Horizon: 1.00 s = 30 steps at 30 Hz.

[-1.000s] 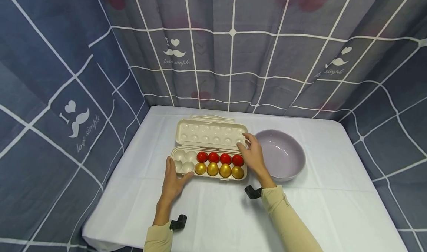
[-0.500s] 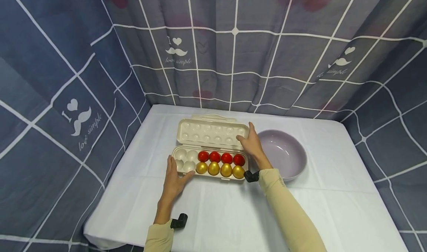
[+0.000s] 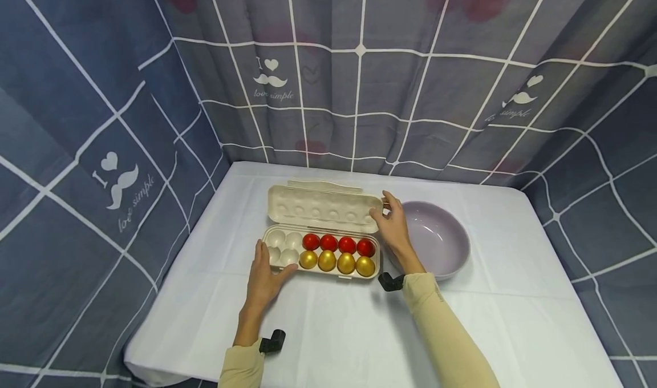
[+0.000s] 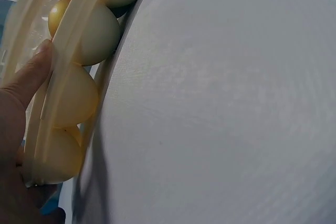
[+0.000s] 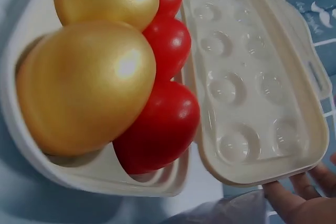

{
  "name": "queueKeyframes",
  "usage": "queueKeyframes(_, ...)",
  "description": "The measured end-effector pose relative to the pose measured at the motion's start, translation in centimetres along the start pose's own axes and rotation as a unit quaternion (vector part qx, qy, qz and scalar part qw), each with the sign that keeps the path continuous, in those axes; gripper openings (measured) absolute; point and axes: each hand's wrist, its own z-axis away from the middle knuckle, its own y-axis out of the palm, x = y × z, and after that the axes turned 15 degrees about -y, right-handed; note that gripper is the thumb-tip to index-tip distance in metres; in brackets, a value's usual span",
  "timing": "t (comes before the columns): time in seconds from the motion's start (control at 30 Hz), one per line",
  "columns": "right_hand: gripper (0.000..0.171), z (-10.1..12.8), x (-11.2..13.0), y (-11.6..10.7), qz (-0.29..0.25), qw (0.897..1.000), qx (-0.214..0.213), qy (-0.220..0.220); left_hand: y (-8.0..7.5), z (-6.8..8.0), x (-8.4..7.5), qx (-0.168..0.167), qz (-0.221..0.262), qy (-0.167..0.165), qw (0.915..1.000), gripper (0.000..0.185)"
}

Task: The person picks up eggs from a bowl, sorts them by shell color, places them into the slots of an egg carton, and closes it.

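A cream plastic egg carton (image 3: pixel 289 257) lies with its lid raised on the white table. Red eggs (image 3: pixel 329 242) fill part of its back row and gold eggs (image 3: pixel 327 260) part of its front row; the cups at the left end hold nothing. My left hand (image 3: pixel 263 290) grips that end, its thumb on the rim in the left wrist view. At the right end of the lid (image 3: pixel 323 201), my right hand (image 3: pixel 395 231) holds the edge, thumb on the near side. Its fingers (image 5: pixel 290 202) reach beneath the lid in the right wrist view.
A round lilac basin (image 3: pixel 436 237) stands right of the carton, partly behind my right hand. White cloth covers the table (image 3: pixel 328 331). Dark checked curtains (image 3: pixel 328 91) hang along the back and both sides.
My right hand has moved from above the lid's right end to gripping its edge. The lid has tilted up a little from lying flat. My left hand stays in place.
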Motion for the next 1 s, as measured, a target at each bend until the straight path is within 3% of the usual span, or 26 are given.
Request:
queueKeyframes(0.1,0.055,0.8,0.6,-0.5,0.005,1.0,0.0,-0.023,0.0,0.0,-0.1,-0.004,-0.005,0.002,1.0,0.114)
queueKeyframes(0.27,0.04,2.6,1.9,-1.0,0.031,0.997,0.043,-0.055,0.0,-0.1,-0.1,-0.008,0.006,0.011,0.9999,0.116)
queueKeyframes(0.4,0.029,4.7,2.5,-0.9,0.08,0.991,0.084,-0.074,0.0,-0.4,0.7,0.008,0.066,0.029,0.9973,0.118)
queueKeyframes(0.47,0.034,5.8,2.6,-0.6,0.106,0.986,0.108,-0.071,-0.3,-0.4,1.3,0.034,0.131,0.03,0.9903,0.119)
queueKeyframes(0.57,0.052,7.2,2.5,0.0,0.131,0.977,0.149,-0.072,-1.2,-0.5,2.1,0.075,0.228,0.02,0.9706,0.122)
queueKeyframes(0.63,0.067,7.8,2.4,0.3,0.154,0.969,0.17,-0.088,-1.8,-0.6,2.4,0.098,0.268,0.016,0.9583,0.122)
queueKeyframes(0.7,0.076,8.1,2.2,0.6,0.188,0.957,0.194,-0.104,-2.5,-0.5,2.2,0.112,0.283,0.017,0.9523,0.119)
queueKeyframes(0.77,0.079,8.5,2.0,0.8,0.233,0.938,0.224,-0.125,-2.9,-0.5,2.0,0.106,0.27,0.023,0.9568,0.117)
queueKeyframes(0.83,0.075,8.9,2.0,1.2,0.274,0.918,0.249,-0.144,-3.1,-0.4,1.5,0.082,0.225,0.038,0.9702,0.115)
queueKeyframes(0.93,0.073,9.7,2.0,1.7,0.332,0.886,0.271,-0.175,-3.2,-0.4,0.8,0.026,0.097,0.082,0.9916,0.115)
queueKeyframes(1.0,0.073,10.2,2.0,2.1,0.364,0.87,0.271,-0.192,-3.3,-0.3,0.1,-0.007,0.004,0.12,0.9928,0.113)
